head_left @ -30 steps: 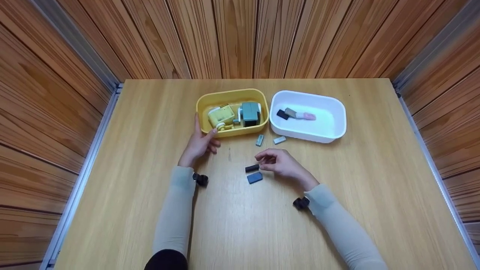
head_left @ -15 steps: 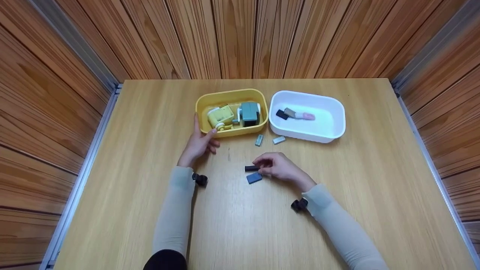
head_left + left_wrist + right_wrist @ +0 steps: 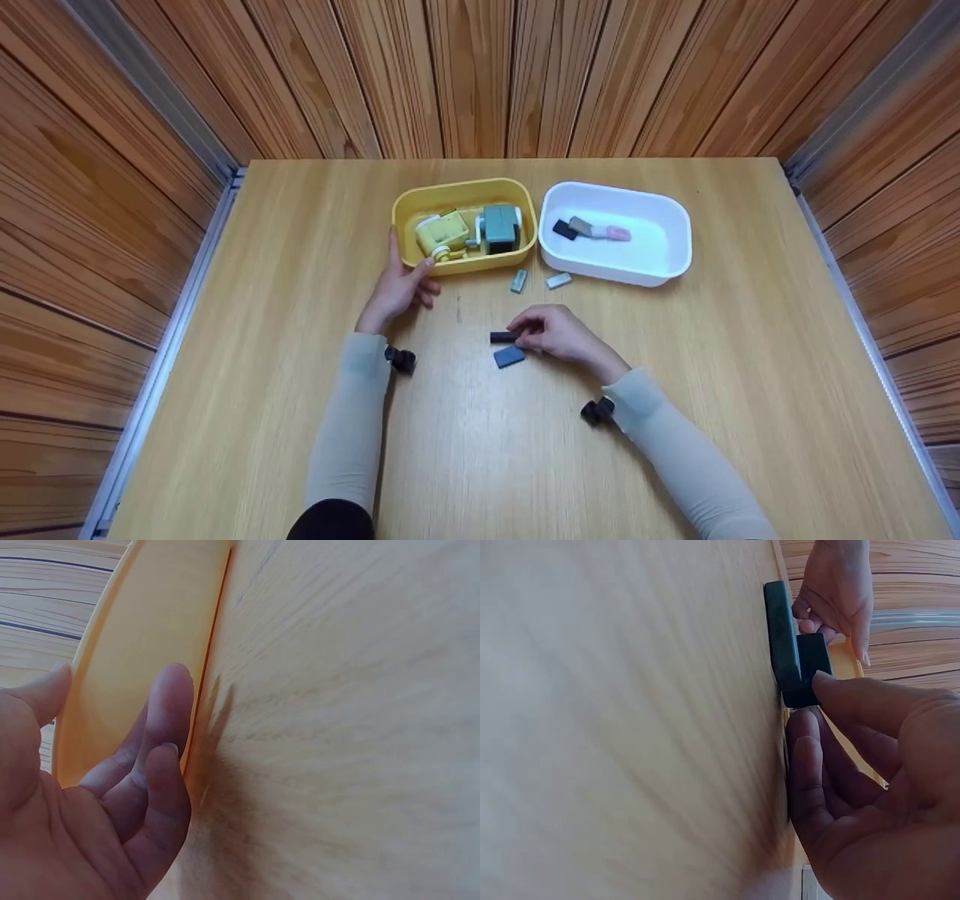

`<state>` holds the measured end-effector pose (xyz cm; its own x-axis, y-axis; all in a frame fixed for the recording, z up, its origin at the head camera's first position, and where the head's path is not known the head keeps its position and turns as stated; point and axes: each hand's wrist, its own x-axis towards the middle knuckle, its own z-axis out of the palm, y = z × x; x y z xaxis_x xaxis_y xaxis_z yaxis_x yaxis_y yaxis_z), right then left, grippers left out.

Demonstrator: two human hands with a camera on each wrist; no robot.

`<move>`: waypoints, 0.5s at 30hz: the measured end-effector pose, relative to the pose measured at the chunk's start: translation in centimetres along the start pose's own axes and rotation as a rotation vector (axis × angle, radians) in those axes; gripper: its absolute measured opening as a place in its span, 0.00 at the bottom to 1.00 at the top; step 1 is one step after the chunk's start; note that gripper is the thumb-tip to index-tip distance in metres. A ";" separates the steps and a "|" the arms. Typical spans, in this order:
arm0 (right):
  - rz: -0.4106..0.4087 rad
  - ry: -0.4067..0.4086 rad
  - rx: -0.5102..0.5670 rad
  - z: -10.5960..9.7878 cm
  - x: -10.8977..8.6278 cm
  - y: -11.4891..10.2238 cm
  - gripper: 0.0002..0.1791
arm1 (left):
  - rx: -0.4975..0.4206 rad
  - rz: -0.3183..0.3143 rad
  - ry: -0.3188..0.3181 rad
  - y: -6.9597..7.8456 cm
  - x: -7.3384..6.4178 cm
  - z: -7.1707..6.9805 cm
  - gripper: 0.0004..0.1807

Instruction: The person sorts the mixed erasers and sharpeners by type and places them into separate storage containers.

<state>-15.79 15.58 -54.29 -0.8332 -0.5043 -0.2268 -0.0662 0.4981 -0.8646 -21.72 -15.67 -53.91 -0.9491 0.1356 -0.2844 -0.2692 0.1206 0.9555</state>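
Observation:
My left hand (image 3: 397,291) holds the front left corner of a yellow bin (image 3: 469,267), its thumb at the rim and several fingers bent by the outer wall. Two crank pencil sharpeners lie inside, a yellow one (image 3: 444,231) and a green one (image 3: 500,226). Between thumb and fingers, my right hand (image 3: 559,334) pinches the right end of a small black eraser (image 3: 502,337); the fingers hide part of it. Just in front of that lies a dark blue eraser (image 3: 509,356). The right wrist view shows the thumb against the black eraser (image 3: 810,664).
A white bin (image 3: 615,271) stands right of the yellow one, with a black eraser (image 3: 565,229), a grey one (image 3: 580,224) and a pink-and-white one (image 3: 611,232) inside. Before the bins lie a small greenish block (image 3: 519,281) and a whitish block (image 3: 559,280).
My right hand has shifted slightly left and toward me, from beside the black eraser to pinching its end. My left hand stays at the yellow bin.

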 end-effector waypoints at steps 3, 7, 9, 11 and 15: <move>-0.019 0.017 -0.026 0.1 0.1 0.1 0.11 | -0.003 0.019 0.005 0.0 0.1 0.1 0.54; -0.019 0.027 -0.039 0.1 0.1 0.1 0.10 | 0.002 0.030 0.010 0.0 0.2 0.1 0.55; -0.015 0.025 -0.033 0.1 0.1 0.2 0.10 | 0.005 0.029 0.010 -0.1 0.1 0.1 0.55; -0.009 0.028 -0.030 0.1 0.1 0.1 0.09 | 0.008 0.026 0.008 -0.1 0.1 0.1 0.54; 0.003 0.037 -0.027 0.1 0.0 0.0 0.09 | 0.014 0.031 0.008 -0.1 0.1 0.1 0.54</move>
<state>-15.75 15.54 -54.35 -0.8534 -0.4764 -0.2116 -0.0785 0.5188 -0.8513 -21.78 -15.61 -54.02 -0.9583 0.1314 -0.2538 -0.2371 0.1305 0.9627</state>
